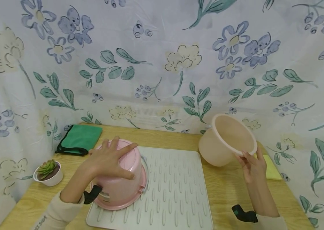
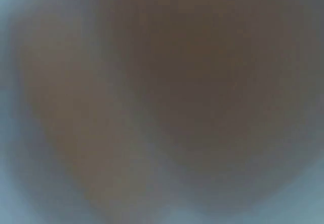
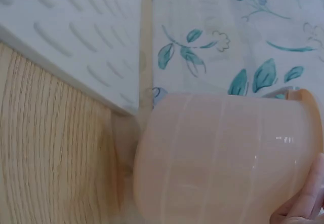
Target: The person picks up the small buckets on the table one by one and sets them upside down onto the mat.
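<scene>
A pink bucket [image 1: 121, 191] stands upside down on the left part of a pale ribbed mat [image 1: 176, 188]. My left hand [image 1: 110, 161] rests spread over its upturned base, fingers apart. On the right, my right hand [image 1: 252, 166] pinches the rim of a peach bucket [image 1: 217, 148], which is tilted with its mouth toward the upper right. The right wrist view shows the side of this peach bucket [image 3: 217, 158] and part of the fingers [image 3: 306, 193] at its rim. The left wrist view is too blurred to make anything out.
A folded green cloth [image 1: 82, 139] with black edging lies at the back left. A small potted succulent [image 1: 48, 172] stands at the left edge of the wooden table [image 1: 225, 198]. Behind the right hand lies a yellow cloth [image 1: 272, 169]. A floral curtain [image 1: 156, 80] hangs around the table.
</scene>
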Motion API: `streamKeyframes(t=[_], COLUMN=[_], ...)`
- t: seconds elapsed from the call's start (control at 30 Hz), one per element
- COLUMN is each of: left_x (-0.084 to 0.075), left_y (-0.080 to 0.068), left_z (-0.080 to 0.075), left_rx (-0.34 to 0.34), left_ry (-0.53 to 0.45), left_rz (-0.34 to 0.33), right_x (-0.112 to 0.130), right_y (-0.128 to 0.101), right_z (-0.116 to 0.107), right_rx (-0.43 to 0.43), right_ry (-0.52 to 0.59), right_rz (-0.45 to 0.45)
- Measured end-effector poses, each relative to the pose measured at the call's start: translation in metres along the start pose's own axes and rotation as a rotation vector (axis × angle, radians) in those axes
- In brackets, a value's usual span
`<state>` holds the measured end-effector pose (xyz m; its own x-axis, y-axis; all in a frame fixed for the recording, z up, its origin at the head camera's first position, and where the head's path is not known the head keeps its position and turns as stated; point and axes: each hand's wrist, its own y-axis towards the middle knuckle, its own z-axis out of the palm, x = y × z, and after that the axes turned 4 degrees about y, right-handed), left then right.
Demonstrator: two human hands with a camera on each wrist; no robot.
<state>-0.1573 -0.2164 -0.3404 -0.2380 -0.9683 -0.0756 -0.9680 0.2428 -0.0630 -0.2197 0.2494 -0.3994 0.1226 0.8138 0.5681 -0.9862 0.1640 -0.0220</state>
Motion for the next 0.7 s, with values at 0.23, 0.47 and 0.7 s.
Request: streamKeyframes(t=[0.23,0.47,0.7], left_x=[0.001,0.003,0.003], left_y=[0.001,-0.002,-0.003], left_z=[-0.004,-0.006,-0.004], left_rx=[0.071,0.09,0.062], left_ry=[-0.019,-0.053,-0.053], left_rz=[0.007,0.019,0.02], right_x=[0.0,-0.001,-0.003], right_y=[-0.012,-0.019,-0.023], right_z=[-0.007,-0.014,-0.022], right_rx=[-0.066,-0.018,0.04], right_ry=[0.115,0.19,0.249], right_rz=[0.041,0.045,0.043])
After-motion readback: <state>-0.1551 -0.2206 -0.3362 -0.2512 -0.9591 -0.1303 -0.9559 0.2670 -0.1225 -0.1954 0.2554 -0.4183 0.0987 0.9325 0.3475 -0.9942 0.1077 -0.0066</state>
